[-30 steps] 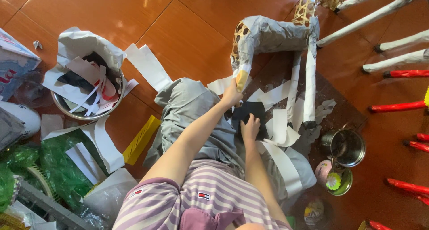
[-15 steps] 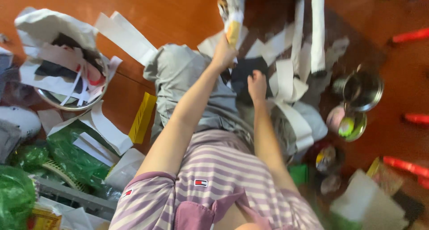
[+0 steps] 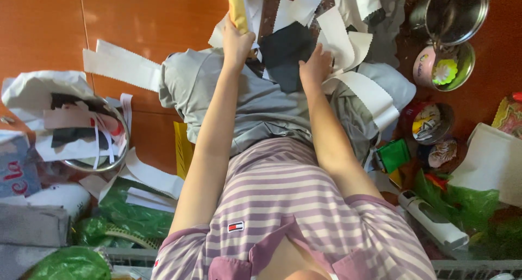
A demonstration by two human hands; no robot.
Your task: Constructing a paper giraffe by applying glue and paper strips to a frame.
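Left hand (image 3: 236, 43) closed round a yellow-tipped stick (image 3: 237, 10) whose long axis runs toward 12 o'clock, while the right hand (image 3: 315, 68), fingers spread flat, presses the dark cloth (image 3: 283, 54) lying between the hands, nearer the right.
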